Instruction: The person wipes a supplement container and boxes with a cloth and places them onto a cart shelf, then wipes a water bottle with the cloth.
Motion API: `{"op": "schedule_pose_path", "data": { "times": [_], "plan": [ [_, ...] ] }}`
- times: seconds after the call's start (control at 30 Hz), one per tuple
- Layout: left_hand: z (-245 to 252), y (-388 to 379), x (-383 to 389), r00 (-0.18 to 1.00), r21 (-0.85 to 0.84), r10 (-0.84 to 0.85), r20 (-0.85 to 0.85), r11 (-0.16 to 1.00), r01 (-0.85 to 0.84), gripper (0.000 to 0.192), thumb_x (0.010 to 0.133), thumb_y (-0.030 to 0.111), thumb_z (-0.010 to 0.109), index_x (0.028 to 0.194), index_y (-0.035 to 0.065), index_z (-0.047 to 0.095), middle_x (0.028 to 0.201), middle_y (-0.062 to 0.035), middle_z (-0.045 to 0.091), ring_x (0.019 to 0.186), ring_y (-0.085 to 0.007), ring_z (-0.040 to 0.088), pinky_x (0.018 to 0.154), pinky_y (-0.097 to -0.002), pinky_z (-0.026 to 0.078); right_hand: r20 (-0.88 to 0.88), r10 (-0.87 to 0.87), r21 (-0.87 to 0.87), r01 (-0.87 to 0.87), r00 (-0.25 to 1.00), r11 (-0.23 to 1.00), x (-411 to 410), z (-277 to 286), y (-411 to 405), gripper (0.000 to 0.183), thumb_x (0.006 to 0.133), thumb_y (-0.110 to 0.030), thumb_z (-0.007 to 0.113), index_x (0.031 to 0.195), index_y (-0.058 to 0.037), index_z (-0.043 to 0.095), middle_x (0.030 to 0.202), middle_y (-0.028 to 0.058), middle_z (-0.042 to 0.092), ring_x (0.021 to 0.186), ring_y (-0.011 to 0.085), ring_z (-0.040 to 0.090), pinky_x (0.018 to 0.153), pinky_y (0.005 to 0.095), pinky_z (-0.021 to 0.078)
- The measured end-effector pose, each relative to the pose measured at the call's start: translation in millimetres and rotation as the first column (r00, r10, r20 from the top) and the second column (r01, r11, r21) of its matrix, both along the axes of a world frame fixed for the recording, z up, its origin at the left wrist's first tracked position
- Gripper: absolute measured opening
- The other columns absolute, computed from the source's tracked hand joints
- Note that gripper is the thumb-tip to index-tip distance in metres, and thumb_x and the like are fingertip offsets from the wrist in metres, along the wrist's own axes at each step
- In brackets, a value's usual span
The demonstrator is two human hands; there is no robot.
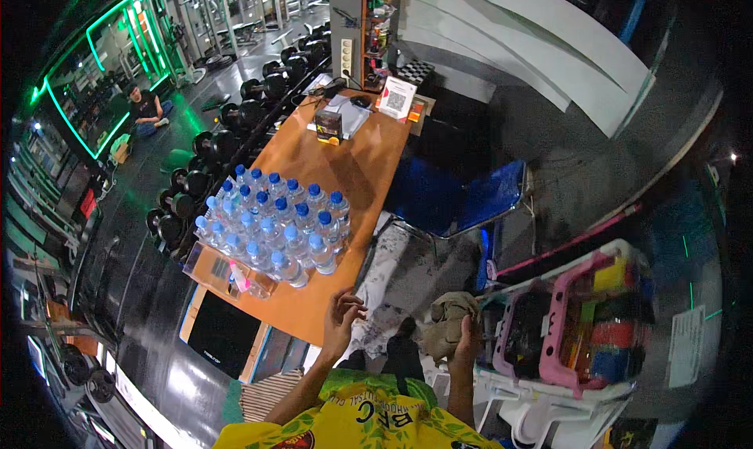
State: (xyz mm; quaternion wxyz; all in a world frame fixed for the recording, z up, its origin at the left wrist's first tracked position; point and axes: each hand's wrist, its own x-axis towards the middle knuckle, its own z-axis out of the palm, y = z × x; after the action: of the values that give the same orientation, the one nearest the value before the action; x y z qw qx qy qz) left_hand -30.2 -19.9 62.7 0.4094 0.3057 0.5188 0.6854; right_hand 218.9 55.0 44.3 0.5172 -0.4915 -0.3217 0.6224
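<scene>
My right hand (465, 343) grips a crumpled olive-brown cloth (450, 325), held low on the right beside the pink-edged rack. My left hand (344, 316) hovers just past the near end of the orange wooden table (367, 184), its fingers curled loosely and apart, holding nothing. Several clear plastic water bottles (270, 231) with blue caps stand in close rows on the table, beyond my left hand. Next to them, at the table's left edge, sits a clear acrylic box (206, 266) with a pink-and-white bottle (239, 277) by it.
A blue folding chair (491, 196) stands right of the table. On the right is a rack with pink-framed bins (567, 325). A small black box (328, 125), papers and a code stand (396, 99) occupy the table's far end. Dumbbells (215, 146) line its left side; a person (146, 109) sits on the floor beyond.
</scene>
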Motion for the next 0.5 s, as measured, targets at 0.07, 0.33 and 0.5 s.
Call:
{"op": "schedule_pose_path", "data": {
  "times": [0.07,0.33,0.5],
  "plan": [
    [-6.7,20.1,-2.0,0.998,0.009,-0.054,-0.016,0.998,0.054,0.042,0.091,0.014,0.05,0.129,0.0062,0.033,0.105,-0.0127,0.05,0.094,-0.0195,0.054,0.077,-0.0346,0.049,0.005,-0.038,-0.075,0.038,0.999,0.996,-9.2,-7.9,25.8,0.056,0.087,-0.036,0.058,0.13,-0.0045,0.04,0.127,0.0121,0.046,0.113,0.0265,0.048,0.09,0.0393,0.0447],
    [-9.9,126.9,-0.8,0.99,-0.038,0.003,-0.141,0.999,-0.009,0.066,0.083,0.006,0.061,0.138,0.01,0.025,0.12,-0.0123,0.046,0.109,-0.0219,0.049,0.087,-0.0343,0.045,0.014,0.257,-0.092,-0.254,0.966,0.963,-43.3,3.2,153.2,0.074,0.085,-0.045,0.058,0.14,-0.0063,0.026,0.142,0.0125,0.03,0.13,0.0277,0.029,0.106,0.0414,0.0262],
    [-34.4,208.5,-5.9,0.982,-0.048,0.133,-0.137,0.989,-0.14,0.072,0.08,0.007,0.066,0.139,0.0111,0.024,0.119,-0.012,0.045,0.109,-0.0218,0.05,0.086,-0.0339,0.046,0.078,0.292,-0.125,-0.281,0.953,0.951,-66.2,29.7,232.8,0.074,0.085,-0.044,0.059,0.139,-0.0048,0.028,0.14,0.0134,0.033,0.127,0.0286,0.034,0.101,0.0417,0.0329]
  ]
}}
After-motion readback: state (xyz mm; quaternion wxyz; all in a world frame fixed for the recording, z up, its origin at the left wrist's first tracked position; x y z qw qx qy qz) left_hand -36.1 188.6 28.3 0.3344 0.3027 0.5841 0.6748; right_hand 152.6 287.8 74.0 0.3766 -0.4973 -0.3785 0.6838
